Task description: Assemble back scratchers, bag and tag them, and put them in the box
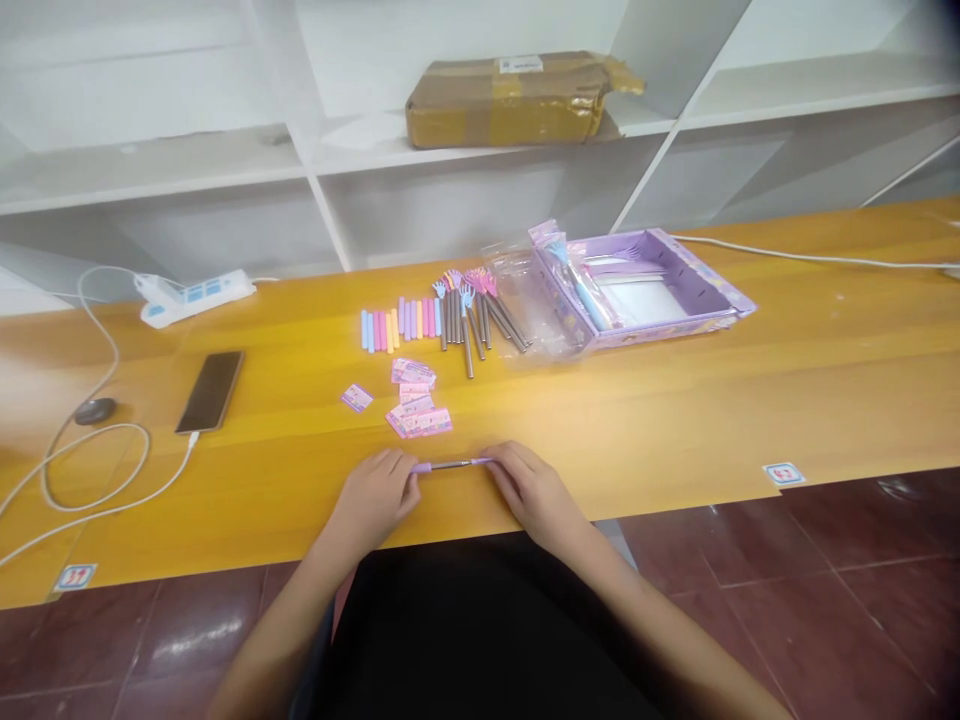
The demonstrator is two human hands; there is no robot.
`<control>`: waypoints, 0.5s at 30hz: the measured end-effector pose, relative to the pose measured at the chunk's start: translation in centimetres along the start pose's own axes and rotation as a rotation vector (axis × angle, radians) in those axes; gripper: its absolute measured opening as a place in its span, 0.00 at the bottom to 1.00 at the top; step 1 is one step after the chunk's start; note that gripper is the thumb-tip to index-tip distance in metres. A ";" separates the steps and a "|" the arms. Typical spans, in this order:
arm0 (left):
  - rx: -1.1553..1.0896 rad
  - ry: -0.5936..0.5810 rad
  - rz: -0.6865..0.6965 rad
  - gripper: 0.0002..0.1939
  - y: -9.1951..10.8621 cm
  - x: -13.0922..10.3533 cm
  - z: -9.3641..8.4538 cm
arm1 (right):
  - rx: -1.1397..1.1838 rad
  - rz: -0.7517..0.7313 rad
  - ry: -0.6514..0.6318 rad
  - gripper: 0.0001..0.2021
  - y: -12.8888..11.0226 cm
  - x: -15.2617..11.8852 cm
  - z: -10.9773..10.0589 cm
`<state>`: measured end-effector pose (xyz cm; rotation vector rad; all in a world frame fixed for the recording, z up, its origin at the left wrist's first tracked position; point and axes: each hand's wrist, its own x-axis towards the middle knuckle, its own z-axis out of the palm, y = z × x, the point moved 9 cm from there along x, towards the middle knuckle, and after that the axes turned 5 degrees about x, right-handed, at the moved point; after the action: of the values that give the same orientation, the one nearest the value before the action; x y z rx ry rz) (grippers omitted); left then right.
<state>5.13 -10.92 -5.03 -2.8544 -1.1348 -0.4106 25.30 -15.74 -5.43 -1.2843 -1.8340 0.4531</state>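
Observation:
Between my two hands, near the table's front edge, lies a thin stick [451,465] with a purple handle and a metal rod. My left hand [381,492] is closed on its purple handle end. At the other end, my right hand [525,485] pinches the purple tip, which its fingers mostly hide. Beyond my hands are small printed cards [420,405] in a loose pile, with a single card [357,398] to their left. Farther back, several coloured handle tubes [380,331] lie side by side, beside metal rods with hand-shaped heads [469,315].
A purple display box [712,290] with wrapped pieces stands at the back right, clear plastic [525,300] beside it. On the left are a phone [211,392], cables, a black mouse [95,411] and a power strip [197,298]. A taped carton [510,105] rests on the shelf.

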 end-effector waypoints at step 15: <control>0.101 -0.148 -0.053 0.06 -0.3 -0.1 1.0 | 0.022 -0.028 -0.018 0.11 -0.5 0.1 -0.5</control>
<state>5.08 -10.61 -6.06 -2.8111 -1.2187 -0.1404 25.35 -15.92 -4.77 -1.2416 -1.8547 0.4695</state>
